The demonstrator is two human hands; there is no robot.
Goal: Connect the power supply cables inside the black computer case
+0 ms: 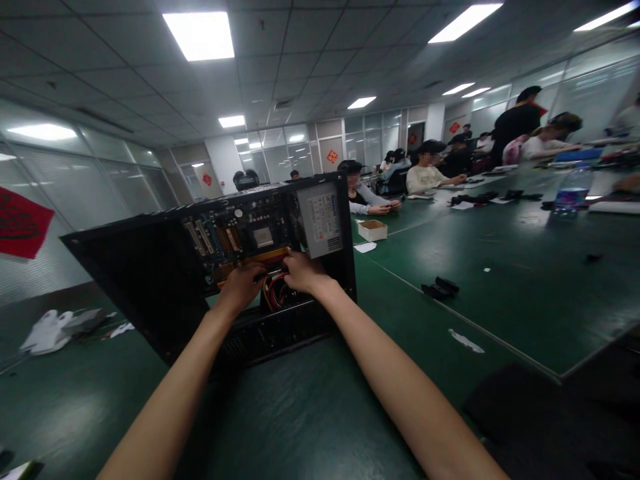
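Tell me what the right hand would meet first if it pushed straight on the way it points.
Probably the motherboard in the open computer case; the right hand points into it beside the cable bundle. Depth is unclear.

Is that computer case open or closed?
Open: the computer case has no side panel on, so the motherboard, power supply and cables show.

Black sheet-metal computer case (135, 280): matt painted panel. Grey bare-metal power supply box (325, 223) inside it, dull sheen, paper label on its face. Red and yellow plastic-sheathed cable bundle (274, 290), smooth. Dark green table top (500, 280): smooth, faint gloss catching ceiling light. Small pale cardboard box (373, 230), matt. Clear plastic water bottle (570, 193), glossy.
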